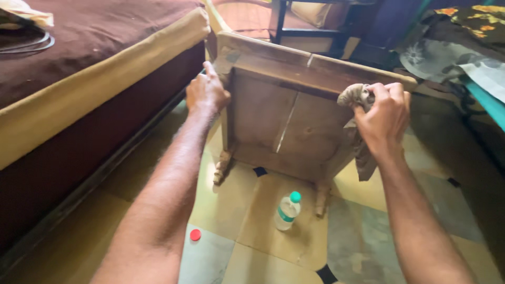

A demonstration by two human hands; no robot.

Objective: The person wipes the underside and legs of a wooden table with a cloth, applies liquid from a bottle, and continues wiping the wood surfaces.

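From the head view, a small wooden bench (284, 115) stands tipped on its side on the tiled floor (368, 247), underside toward the person, beside a bed (79, 79). The left hand (206, 92) has its grip closed on the bench's upper left corner, steadying it. The right hand (386, 118) has its grip bunched tight around a grey rag (360, 131), pressed at the upper right edge. Wiping the frame looks to be in hand; the next pass probably calls for a firm hold. A plastic bottle (287, 211) and a red cap (195, 234) lie on the floor nearby.
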